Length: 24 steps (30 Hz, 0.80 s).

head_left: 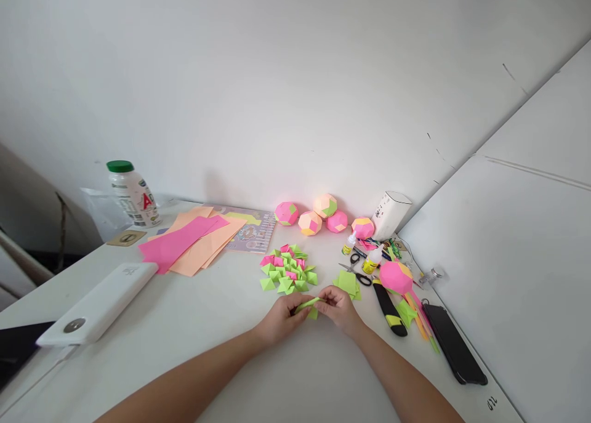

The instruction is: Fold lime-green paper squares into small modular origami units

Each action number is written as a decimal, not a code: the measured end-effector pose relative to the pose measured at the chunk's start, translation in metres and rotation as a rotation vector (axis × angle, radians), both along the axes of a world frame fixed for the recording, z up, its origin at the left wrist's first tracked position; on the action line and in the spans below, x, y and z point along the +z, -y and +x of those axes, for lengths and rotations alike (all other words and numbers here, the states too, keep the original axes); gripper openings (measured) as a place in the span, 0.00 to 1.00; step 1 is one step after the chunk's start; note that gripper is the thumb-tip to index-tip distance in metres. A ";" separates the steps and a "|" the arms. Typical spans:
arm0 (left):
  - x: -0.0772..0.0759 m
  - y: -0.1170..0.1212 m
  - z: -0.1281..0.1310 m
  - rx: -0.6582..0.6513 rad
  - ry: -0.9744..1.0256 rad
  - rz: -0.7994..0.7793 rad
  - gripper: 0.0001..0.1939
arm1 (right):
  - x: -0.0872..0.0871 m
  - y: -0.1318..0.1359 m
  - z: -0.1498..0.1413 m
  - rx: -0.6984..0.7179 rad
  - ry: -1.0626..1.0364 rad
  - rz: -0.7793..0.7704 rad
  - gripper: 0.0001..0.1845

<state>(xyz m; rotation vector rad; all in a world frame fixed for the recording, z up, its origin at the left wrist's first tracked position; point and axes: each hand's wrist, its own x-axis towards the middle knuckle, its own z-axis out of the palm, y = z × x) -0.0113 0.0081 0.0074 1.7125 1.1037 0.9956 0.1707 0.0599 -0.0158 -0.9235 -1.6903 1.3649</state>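
Between my two hands is a small piece of green paper, partly folded and held above the white table. My left hand pinches its left end, and my right hand has its fingers closed on the right end. Part of the paper is hidden behind the fingers. Just beyond the hands lies a pile of folded green and pink paper pieces. Near my right hand rests a small stack of flat green paper squares.
Scissors, glue bottles, a black-and-yellow cutter and a phone lie on the right. Faceted paper balls line the wall. Paper strips, a power bank and a green-capped bottle occupy the left.
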 end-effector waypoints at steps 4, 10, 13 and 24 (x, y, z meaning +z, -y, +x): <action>0.000 0.001 0.001 0.007 -0.017 0.034 0.16 | 0.001 0.000 0.000 0.010 -0.016 -0.008 0.13; -0.001 0.001 0.001 0.007 -0.033 0.034 0.16 | 0.002 0.000 -0.001 -0.011 0.017 0.023 0.13; -0.001 0.001 0.001 -0.002 -0.041 0.028 0.16 | 0.001 -0.001 -0.001 -0.008 0.008 0.025 0.12; -0.003 0.002 0.001 -0.022 0.016 -0.034 0.14 | 0.006 0.000 0.001 0.004 0.007 0.005 0.11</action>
